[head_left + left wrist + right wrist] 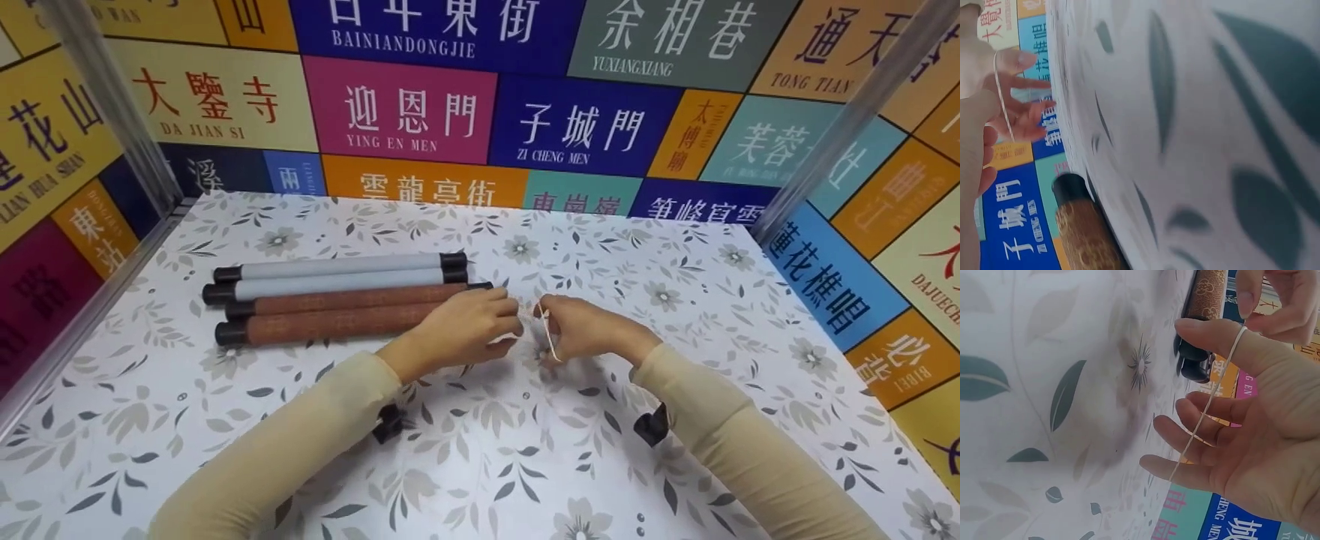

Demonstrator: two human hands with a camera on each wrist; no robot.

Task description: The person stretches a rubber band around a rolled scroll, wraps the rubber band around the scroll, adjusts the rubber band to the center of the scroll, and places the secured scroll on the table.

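A thin white loop, like an elastic band [1203, 417], runs round the thumb of my right hand [1264, 427] and stretches across the palm to the little finger. Those fingers are spread and slightly bent. In the head view the right hand [585, 326] faces my left hand [472, 322] across a small gap. The left fingers are loosely bent, with nothing seen between them. Just left of it lie two brown patterned scrolls [330, 325] with black end caps. Two pale grey scrolls [337, 286] lie behind them, roughly parallel. The left wrist view shows one brown scroll's end [1086, 236].
A white tablecloth [465, 480] with grey flowers and leaves covers the table. Colourful sign panels [405, 112] stand along the back and sides. Clear posts [832, 127] rise at the back corners.
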